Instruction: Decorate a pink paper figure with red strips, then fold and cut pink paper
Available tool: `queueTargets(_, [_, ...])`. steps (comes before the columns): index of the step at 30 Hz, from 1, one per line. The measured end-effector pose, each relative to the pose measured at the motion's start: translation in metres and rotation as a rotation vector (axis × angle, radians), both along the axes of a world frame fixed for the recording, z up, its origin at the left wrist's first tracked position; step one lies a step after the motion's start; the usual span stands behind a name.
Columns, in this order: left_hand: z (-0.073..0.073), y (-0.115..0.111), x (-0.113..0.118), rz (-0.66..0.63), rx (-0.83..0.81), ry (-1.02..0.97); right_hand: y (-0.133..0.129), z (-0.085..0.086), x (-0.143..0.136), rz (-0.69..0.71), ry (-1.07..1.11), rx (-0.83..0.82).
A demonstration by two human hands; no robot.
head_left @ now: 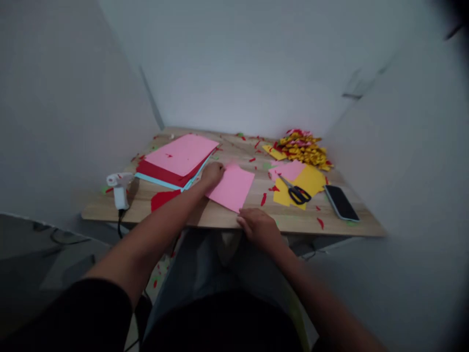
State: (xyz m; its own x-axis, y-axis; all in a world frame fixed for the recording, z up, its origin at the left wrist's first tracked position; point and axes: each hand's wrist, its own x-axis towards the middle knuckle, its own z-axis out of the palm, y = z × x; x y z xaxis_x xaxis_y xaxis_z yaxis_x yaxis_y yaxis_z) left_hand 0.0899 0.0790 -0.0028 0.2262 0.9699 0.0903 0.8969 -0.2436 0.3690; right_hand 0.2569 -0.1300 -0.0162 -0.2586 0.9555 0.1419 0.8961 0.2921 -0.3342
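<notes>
Clock centred on the pink sheet (236, 188), 12 pointing away from you; sheet lies on the table (293, 222), right in front of you. Your left hand (213, 176) is at 10, fingers curled in at the edge; can't tell if they clamp it. Your right hand (259, 226) is at 5, fingertips close together touching the near corner; pinch or press, can't tell. Risks: uneven pull between hands could skew or crease the sheet. Red scraps (264, 199) around 3 could slip under and lump it. A sweep of your right arm toward 3 could knock the scissors (296, 191) or, beyond, the phone (341, 202).
</notes>
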Motion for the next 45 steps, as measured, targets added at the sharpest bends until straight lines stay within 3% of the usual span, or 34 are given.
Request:
queueTargets(4, [0.006,-0.041,-0.016,0.187,-0.051,0.019,0.041,0.005,-0.002,-0.166,-0.002,0.106])
queueTargets(7, [0.004,-0.075,-0.026,0.262,-0.079,0.026,0.07,0.001,-0.014,-0.185,-0.005,0.108])
queueTargets(10, [0.001,-0.092,-0.031,0.289,-0.085,0.027,0.091,-0.007,-0.024,-0.185,-0.015,0.137])
queueTargets(17, [-0.01,-0.088,-0.034,0.245,-0.025,0.029,0.105,-0.027,-0.018,-0.228,-0.064,0.148])
queueTargets(24, [-0.01,-0.089,-0.026,0.086,0.065,0.121,0.107,-0.03,-0.016,-0.224,-0.13,0.135])
queueTargets(29, [-0.009,-0.092,0.014,-0.114,0.269,0.11,0.106,-0.03,-0.017,-0.207,-0.168,0.139])
queueTargets(34, [-0.021,-0.09,0.05,-0.314,0.303,0.007,0.104,-0.031,-0.01,-0.174,-0.24,0.107])
queueTargets(39, [-0.04,-0.088,0.04,-0.351,0.286,-0.057,0.102,-0.031,-0.012,-0.167,-0.228,0.101])
queueTargets(45, [-0.048,-0.088,0.037,-0.33,0.241,-0.042,0.085,-0.029,-0.008,-0.137,-0.227,0.095])
